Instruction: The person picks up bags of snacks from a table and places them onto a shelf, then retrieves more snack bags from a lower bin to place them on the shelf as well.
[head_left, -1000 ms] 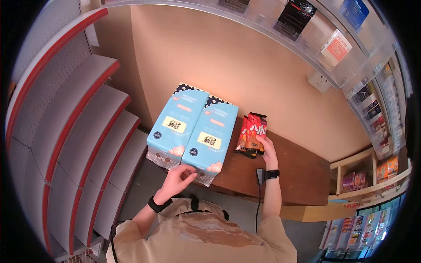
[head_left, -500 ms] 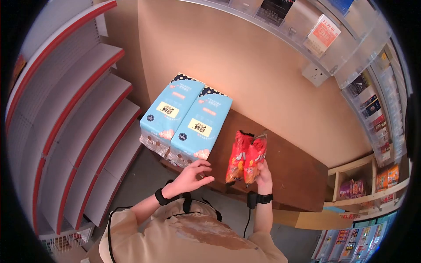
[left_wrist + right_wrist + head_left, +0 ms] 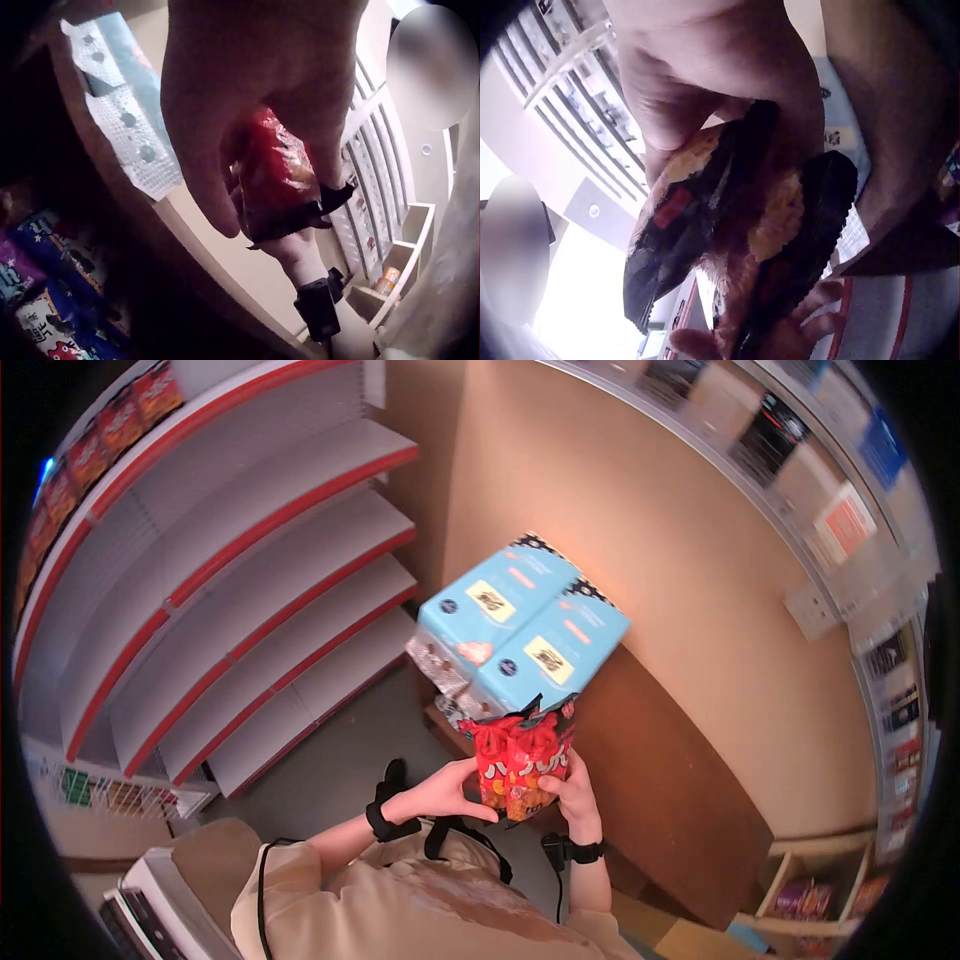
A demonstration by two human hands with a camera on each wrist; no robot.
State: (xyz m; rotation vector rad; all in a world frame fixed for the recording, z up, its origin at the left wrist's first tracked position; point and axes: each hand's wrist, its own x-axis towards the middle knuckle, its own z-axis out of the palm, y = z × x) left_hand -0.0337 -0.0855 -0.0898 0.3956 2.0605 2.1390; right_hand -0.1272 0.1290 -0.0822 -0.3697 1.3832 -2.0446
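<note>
Two red snack packs (image 3: 523,760) were in my hands, held up in front of my chest, just off the near corner of the brown wooden counter (image 3: 650,760). That counter ran along a tan wall (image 3: 650,540), and two big light-blue packages (image 3: 525,625) sat side by side on its end, hanging a bit over the edge. Off to my left stood white shelves with red trim (image 3: 240,590), mostly bare, with grey floor (image 3: 340,750) between them and the counter. Some clear racks of cards (image 3: 850,520) lined the wall higher up.

My right hand (image 3: 568,795) was wrapped around the right side of the packs, fingers curled in and gripping. My left hand (image 3: 440,795) came in from the other side, thumb and fingers (image 3: 217,172) closed on the lower edge, so both were holding the same bundle. The packs stood upright, their black crimped tops (image 3: 535,710) almost touching the overhanging blue packages.

Room-wise, the gap to my left over the floor was open; counter and wall boxed in the right.
</note>
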